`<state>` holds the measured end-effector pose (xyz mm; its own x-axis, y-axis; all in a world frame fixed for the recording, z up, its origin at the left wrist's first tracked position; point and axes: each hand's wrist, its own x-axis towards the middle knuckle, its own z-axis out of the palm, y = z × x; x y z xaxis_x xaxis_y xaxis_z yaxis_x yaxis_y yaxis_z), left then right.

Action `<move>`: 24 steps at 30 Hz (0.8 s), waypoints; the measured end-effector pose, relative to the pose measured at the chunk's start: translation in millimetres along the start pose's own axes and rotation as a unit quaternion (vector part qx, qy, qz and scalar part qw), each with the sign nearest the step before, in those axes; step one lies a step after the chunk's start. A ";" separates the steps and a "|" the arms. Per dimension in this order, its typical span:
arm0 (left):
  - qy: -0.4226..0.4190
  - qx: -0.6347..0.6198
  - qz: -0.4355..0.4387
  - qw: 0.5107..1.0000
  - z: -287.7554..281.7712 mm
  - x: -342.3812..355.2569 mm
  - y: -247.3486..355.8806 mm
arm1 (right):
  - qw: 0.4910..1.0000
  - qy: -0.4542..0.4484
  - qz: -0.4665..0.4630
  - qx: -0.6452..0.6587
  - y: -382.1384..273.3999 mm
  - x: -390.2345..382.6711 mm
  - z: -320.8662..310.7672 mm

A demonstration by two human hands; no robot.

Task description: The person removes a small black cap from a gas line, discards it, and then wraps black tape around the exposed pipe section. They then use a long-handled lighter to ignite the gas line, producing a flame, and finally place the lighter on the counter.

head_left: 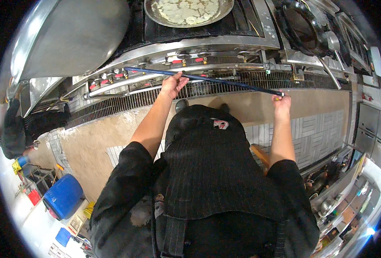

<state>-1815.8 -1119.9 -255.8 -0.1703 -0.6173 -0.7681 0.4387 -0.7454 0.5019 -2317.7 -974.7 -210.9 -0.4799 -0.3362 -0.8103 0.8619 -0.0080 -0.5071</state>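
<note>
A long, thin dark-blue pole (225, 81) lies slantwise across in front of me, at the level of the stove front. Its left end reaches past the red-handled gas valves. My left hand (173, 87) grips the pole left of its middle, with thumb and fingertips around it and some fingers loosely bent. At the pole's right end my right hand (281, 104) has its fingers closed round it. Something small, white and yellow shows at that end; I cannot make out what it is.
A wide pan (188, 23) with pale, bubbly contents sits on the black stove top. Large metal lid (74, 38) at upper left. Dark wok (302, 26) at upper right. Floor grate (207, 88) along the stove. Another person (16, 129) at far left, near a blue barrel (64, 195).
</note>
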 end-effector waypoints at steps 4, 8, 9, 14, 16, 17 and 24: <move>0.002 -0.032 0.015 0.999 7.5 25.4 -2.9 | 0.994 0.055 -0.045 -0.083 -7.1 48.0 32.7; 0.044 -0.096 0.033 0.994 13.1 48.4 -6.0 | 0.999 -0.013 0.000 -0.044 -18.0 77.1 74.1; 0.066 -0.104 0.032 0.992 13.8 52.6 -6.8 | 0.999 -0.008 0.004 -0.052 -19.8 83.0 83.2; 0.072 -0.114 0.058 0.989 20.0 62.0 -8.9 | 0.992 0.047 -0.016 -0.115 -20.3 115.4 126.4; 0.093 -0.127 0.074 0.985 24.4 60.5 -11.2 | 0.989 0.085 -0.012 -0.120 -19.5 123.8 138.0; 0.107 -0.144 0.085 0.980 27.7 59.7 -13.1 | 0.990 0.078 -0.037 -0.111 -18.4 125.8 142.3; 0.172 -0.046 0.139 0.974 44.7 51.7 -21.5 | 0.959 0.017 -0.150 -0.240 0.7 105.0 144.6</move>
<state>-1873.5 -1147.0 -288.5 0.2657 -0.6590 -0.7036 0.5060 -0.5259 0.6836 -2343.8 -1146.2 -253.8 -0.7068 -0.3554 -0.6116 0.5130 0.3378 -0.7892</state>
